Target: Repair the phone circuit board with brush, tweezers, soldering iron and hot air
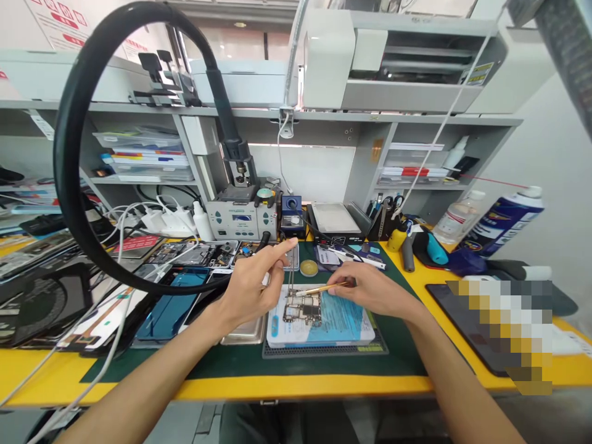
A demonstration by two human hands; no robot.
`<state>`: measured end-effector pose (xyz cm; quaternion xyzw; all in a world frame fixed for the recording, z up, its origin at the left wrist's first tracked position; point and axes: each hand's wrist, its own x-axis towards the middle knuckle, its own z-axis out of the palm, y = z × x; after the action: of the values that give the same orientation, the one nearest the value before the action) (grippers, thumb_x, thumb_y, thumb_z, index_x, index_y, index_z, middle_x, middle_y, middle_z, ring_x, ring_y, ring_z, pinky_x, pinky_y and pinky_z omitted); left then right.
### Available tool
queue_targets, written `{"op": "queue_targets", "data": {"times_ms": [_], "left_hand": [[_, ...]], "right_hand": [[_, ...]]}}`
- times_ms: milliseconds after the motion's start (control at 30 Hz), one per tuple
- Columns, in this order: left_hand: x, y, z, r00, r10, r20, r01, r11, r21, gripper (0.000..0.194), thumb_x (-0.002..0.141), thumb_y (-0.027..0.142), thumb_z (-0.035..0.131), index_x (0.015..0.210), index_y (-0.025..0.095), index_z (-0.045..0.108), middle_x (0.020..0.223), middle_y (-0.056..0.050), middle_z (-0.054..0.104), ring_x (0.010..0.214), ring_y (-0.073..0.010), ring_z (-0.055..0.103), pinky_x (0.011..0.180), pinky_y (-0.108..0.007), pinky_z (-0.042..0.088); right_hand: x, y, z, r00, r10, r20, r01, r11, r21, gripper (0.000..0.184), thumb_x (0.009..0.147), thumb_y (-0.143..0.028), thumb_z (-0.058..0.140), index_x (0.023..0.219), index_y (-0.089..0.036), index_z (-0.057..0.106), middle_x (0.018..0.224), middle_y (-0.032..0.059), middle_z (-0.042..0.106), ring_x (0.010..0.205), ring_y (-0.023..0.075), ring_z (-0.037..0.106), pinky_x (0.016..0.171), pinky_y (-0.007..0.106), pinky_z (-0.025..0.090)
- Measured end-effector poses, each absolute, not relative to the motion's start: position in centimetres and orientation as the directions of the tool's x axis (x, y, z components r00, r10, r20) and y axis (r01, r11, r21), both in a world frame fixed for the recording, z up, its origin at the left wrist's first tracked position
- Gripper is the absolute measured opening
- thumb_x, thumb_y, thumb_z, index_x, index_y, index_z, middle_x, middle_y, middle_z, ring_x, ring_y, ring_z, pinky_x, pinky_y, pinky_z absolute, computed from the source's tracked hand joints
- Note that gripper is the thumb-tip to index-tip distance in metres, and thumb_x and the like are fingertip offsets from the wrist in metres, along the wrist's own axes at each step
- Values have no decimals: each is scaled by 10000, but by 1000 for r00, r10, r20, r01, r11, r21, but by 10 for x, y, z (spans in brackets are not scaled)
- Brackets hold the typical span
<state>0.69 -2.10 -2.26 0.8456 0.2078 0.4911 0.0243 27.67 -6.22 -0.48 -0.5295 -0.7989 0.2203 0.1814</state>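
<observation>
The board (303, 309) lies flat on a white-and-blue pad (287, 333), between the two hands. From beyond its left corner, the left hand (259, 280) reaches over, thumb and fingers clamped on tweezers (290, 271) that stand nearly upright, points down at the board's far edge; whether the points touch it, I can't tell. To the board's right, the right hand (365, 287) has its fingertips pinched together on a slim brown tool (324, 288), perhaps a brush, laid low so its pale tip sits over that same edge.

To my mind, this calls for light tweezer pressure to steady the board, the right wrist kept low, and short, gentle strokes that spare the small parts.

Just beyond the board sits a round tin (309, 267); farther, to its left, a grey station (240, 222). A blue phone (173, 305) lies well left of the board.
</observation>
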Motion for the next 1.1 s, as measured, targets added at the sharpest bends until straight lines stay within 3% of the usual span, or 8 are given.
{"op": "queue_targets", "data": {"times_ms": [633,1100], "left_hand": [[8,-21,-23,435,365,823,314,-918,241,553,915,16,511,1448,158,477,853,-23,650,714,-100,585,688,-223,472],[9,-21,-21,419,382,823,315,-912,263,527,917,18,499,1426,154,491,873,-30,674,703,-92,596,694,-220,491]], "right_hand": [[278,-63,-4,-391,918,60,765,360,-534,234,964,-401,621,996,-255,801,884,43,703,773,192,607,655,292,389],[279,-65,-5,-368,928,56,783,342,-519,211,952,-356,617,963,-208,767,896,54,706,768,188,617,660,280,419]]}}
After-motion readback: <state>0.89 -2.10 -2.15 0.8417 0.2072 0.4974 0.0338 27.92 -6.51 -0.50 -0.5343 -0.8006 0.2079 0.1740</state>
